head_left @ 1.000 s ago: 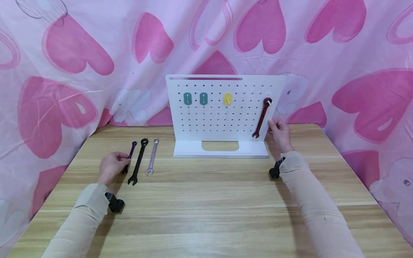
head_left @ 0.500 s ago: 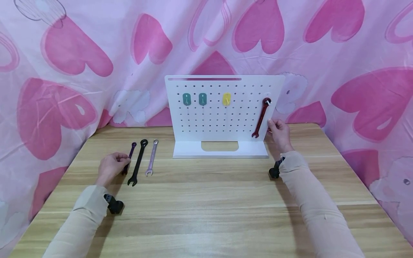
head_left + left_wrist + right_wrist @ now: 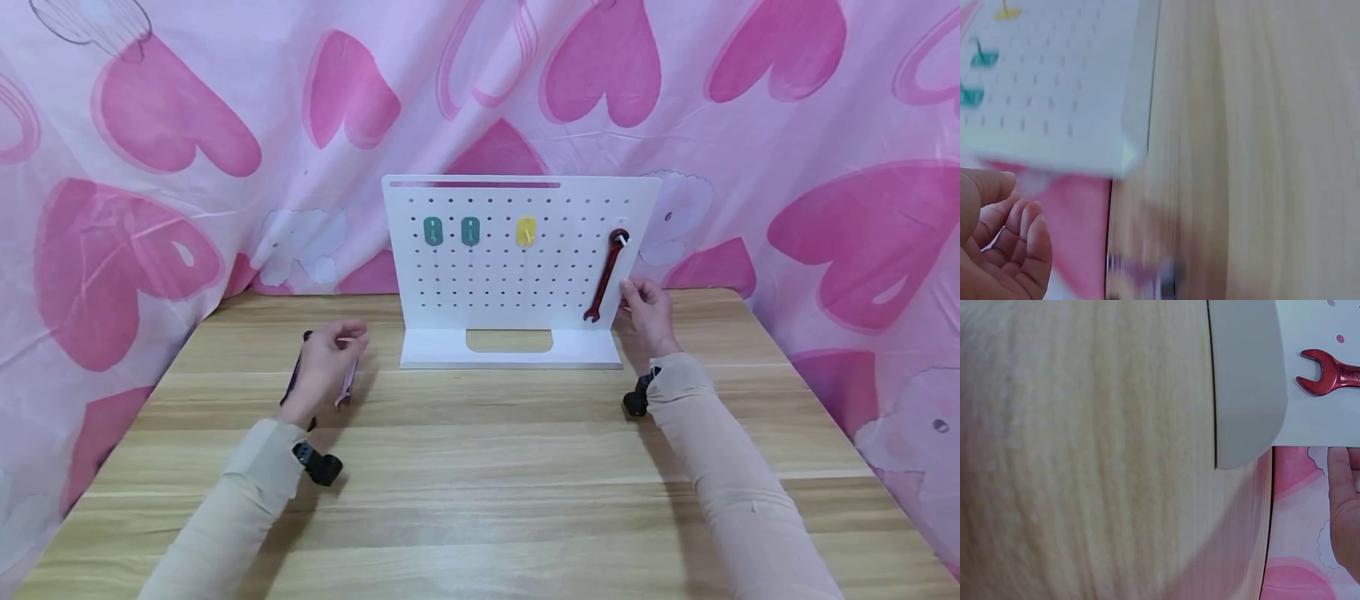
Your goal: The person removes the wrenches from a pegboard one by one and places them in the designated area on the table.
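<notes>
Fingers [image 3: 349, 328] loosely bent, the left hand [image 3: 322, 362] hangs low over the desk [image 3: 487, 500], with nothing visible in its grasp. Below its fingertips lies the task's nearest piece, a lavender combination wrench [image 3: 347, 386], forked end toward the person; its upper end is hidden behind the hand, and the left wrist view blurs it. On the hand's other side lies a slim dark wrench [image 3: 291, 385], while only the tip of a black wrench [image 3: 312, 424] shows beside the wrist. The right hand [image 3: 651, 315] appears to pinch the right edge of the white pegboard [image 3: 442, 318], where a red combination wrench [image 3: 604, 279] hangs by its ring from a white hook [image 3: 622, 241]. The lavender wrench should handle as a rigid, fairly light metal bar, hard to damage but smooth enough to swivel in a slack pinch. Mid-shaft looks the balanced place, thumb and fingertips on opposite sides, since its thin profile lies flat. The pegboard seems stiff and light, probably easy to shift.
</notes>
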The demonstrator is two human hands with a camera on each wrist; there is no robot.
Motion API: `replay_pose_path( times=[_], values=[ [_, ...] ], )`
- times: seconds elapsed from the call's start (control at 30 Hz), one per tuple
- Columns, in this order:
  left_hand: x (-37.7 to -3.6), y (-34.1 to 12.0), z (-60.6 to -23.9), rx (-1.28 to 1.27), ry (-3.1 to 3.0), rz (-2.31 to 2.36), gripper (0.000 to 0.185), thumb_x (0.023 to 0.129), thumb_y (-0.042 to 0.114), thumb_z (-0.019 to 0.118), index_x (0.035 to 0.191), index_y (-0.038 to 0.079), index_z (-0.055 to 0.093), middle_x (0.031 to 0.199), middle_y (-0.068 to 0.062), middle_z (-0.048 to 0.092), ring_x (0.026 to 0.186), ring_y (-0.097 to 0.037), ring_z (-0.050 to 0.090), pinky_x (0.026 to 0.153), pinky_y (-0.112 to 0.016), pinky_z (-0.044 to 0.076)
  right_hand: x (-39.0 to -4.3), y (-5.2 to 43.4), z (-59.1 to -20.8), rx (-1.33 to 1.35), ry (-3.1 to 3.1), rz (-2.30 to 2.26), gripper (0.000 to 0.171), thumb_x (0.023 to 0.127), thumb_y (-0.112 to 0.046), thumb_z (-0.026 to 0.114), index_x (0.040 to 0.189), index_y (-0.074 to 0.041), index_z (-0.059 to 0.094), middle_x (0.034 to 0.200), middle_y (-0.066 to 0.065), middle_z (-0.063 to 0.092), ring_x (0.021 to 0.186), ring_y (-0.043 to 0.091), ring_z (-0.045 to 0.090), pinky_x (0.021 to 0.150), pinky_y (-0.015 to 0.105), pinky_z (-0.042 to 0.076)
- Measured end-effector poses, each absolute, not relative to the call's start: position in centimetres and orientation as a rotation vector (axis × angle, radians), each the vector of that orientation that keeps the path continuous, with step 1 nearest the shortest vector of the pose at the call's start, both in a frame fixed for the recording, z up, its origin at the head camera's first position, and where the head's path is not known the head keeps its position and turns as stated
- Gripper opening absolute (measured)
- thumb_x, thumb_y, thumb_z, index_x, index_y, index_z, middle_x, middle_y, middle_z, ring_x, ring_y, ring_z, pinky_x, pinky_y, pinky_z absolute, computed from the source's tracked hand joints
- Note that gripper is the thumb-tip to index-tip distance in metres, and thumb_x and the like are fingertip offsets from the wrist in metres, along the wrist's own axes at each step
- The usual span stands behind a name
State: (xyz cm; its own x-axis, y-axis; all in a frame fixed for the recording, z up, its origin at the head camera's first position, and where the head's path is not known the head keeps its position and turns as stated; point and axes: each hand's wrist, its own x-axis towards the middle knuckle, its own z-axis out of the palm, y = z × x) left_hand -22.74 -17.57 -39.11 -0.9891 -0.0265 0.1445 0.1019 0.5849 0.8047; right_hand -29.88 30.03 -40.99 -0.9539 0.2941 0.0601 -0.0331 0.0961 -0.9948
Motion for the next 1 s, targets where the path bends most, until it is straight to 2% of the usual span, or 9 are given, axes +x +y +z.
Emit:
replay_pose_path(
  times=[0.2, 0.27, 0.43, 0.53, 0.63, 0.73, 0.87, 1.0],
  values=[
    [-23.2, -12.5, -39.3, -0.162, -2.604, -1.639, 0.031, 0.093, 0.015, 0.059, 0.121, 0.001, 0.058, 0.113, -0.017, 0.063, 0.094, -0.023, 0.058, 0.071, -0.015, 0.048, -29.8, 30.0, -41.2, -0.24, -2.073, 1.971, 0.019, 0.093, -0.028, 0.056, 0.091, -0.009, 0.057, 0.084, -0.007, 0.062, 0.082, 0.007, 0.06, 0.086, 0.028, 0.054],
    [-23.4, -10.8, -39.5, -0.17, -2.574, -1.723, 0.031, 0.093, 0.014, 0.059, 0.121, 0.001, 0.059, 0.112, -0.016, 0.063, 0.091, -0.021, 0.059, 0.07, -0.015, 0.049, -29.7, 29.9, -41.1, -0.24, -2.062, 1.977, 0.019, 0.093, -0.028, 0.056, 0.091, -0.009, 0.058, 0.083, -0.007, 0.062, 0.083, 0.008, 0.06, 0.084, 0.026, 0.055],
    [-23.7, -6.7, -40.1, -0.155, -2.523, -1.89, 0.029, 0.091, 0.014, 0.061, 0.118, 0.004, 0.061, 0.11, -0.012, 0.064, 0.087, -0.018, 0.059, 0.072, -0.019, 0.052, -29.4, 29.7, -40.7, -0.257, -2.078, 1.963, 0.021, 0.092, -0.03, 0.056, 0.092, -0.009, 0.059, 0.085, -0.006, 0.062, 0.088, 0.012, 0.06, 0.092, 0.035, 0.052],
    [-23.7, -4.6, -40.3, -0.173, -2.491, -1.961, 0.027, 0.091, 0.012, 0.062, 0.116, 0.004, 0.062, 0.108, -0.012, 0.065, 0.087, -0.018, 0.06, 0.075, -0.023, 0.054, -29.0, 29.4, -40.1, -0.267, -2.1, 1.954, 0.023, 0.094, -0.028, 0.054, 0.095, -0.006, 0.059, 0.086, -0.005, 0.062, 0.09, 0.014, 0.06, 0.098, 0.044, 0.046],
    [-23.8, -2.9, -40.5, -0.188, -2.477, -2.013, 0.026, 0.091, 0.013, 0.062, 0.116, 0.006, 0.062, 0.108, -0.009, 0.065, 0.089, -0.018, 0.06, 0.078, -0.026, 0.055, -28.6, 29.1, -39.5, -0.268, -2.101, 1.961, 0.023, 0.095, -0.024, 0.053, 0.096, -0.001, 0.057, 0.086, -0.003, 0.061, 0.089, 0.014, 0.059, 0.099, 0.047, 0.043],
    [-24.0, -1.4, -40.5, -0.2, -2.456, -2.067, 0.028, 0.091, 0.014, 0.062, 0.117, 0.005, 0.061, 0.109, -0.008, 0.064, 0.092, -0.019, 0.061, 0.081, -0.028, 0.055, -28.3, 28.8, -39.1, -0.263, -2.088, 1.974, 0.023, 0.096, -0.02, 0.053, 0.096, 0.002, 0.056, 0.085, -0.002, 0.06, 0.086, 0.013, 0.058, 0.095, 0.039, 0.049],
    [-24.2, 0.3, -40.4, -0.24, -2.436, -2.087, 0.031, 0.091, 0.014, 0.062, 0.12, 0.004, 0.06, 0.111, -0.008, 0.064, 0.095, -0.02, 0.062, 0.083, -0.028, 0.054, -28.2, 28.7, -39.0, -0.251, -2.064, 1.986, 0.02, 0.096, -0.019, 0.054, 0.094, 0.001, 0.057, 0.083, -0.001, 0.06, 0.082, 0.01, 0.059, 0.08, 0.023, 0.055],
    [-24.3, 1.8, -40.3, -0.276, -2.418, -2.085, 0.03, 0.09, 0.012, 0.063, 0.119, 0.006, 0.06, 0.112, -0.007, 0.065, 0.097, -0.019, 0.062, 0.083, -0.026, 0.054, -28.2, 28.7, -39.1, -0.25, -2.056, 1.989, 0.02, 0.095, -0.019, 0.054, 0.091, 0.001, 0.057, 0.084, -0.001, 0.06, 0.082, 0.01, 0.059, 0.078, 0.021, 0.055]
  ],
)
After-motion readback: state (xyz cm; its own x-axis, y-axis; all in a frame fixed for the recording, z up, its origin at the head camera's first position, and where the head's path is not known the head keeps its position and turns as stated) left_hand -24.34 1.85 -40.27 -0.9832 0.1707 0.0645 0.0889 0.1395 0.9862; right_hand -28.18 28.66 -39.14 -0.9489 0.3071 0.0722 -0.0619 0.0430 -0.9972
